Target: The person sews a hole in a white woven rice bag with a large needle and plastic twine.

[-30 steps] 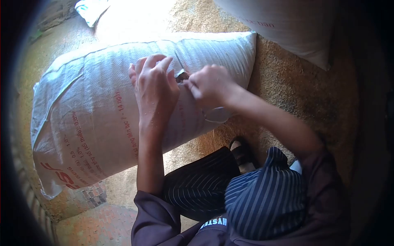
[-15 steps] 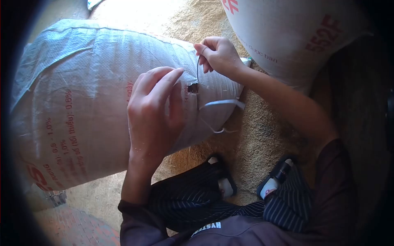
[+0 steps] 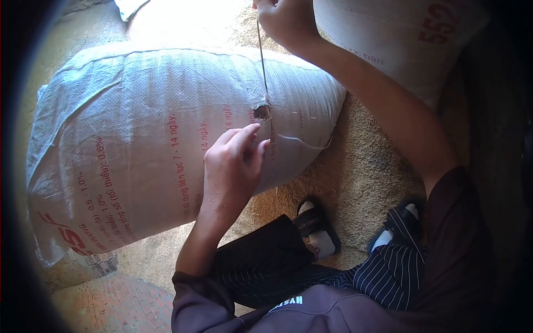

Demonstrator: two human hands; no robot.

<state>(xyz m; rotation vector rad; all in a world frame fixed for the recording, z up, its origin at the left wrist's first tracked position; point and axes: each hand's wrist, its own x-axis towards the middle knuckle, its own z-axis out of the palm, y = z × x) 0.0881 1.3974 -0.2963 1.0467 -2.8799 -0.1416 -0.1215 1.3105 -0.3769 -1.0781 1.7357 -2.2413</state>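
Observation:
A stuffed white woven sack [image 3: 150, 133] with red print lies on its side before me. Near its right end is a small torn hole [image 3: 260, 112]. My right hand [image 3: 287, 21], partly cut off by the top edge, is closed on a thin dark cord [image 3: 262, 55] that runs straight down to the sack beside the hole. My left hand [image 3: 232, 166] rests against the sack just below the hole, its fingers bent and its thumb apart from the index finger, with nothing visible between them. A loose white string [image 3: 302, 141] trails across the sack to the right.
Another white printed sack [image 3: 383, 39] stands at the upper right. Loose grain-like material [image 3: 355, 172] covers the floor around my sandalled feet [image 3: 319, 230]. Brick paving [image 3: 119, 302] shows at the lower left.
My right hand has moved up and away from the sack, drawing out a longer, straighter length of dark cord. My left hand has shifted down and right. Less white string hangs loose.

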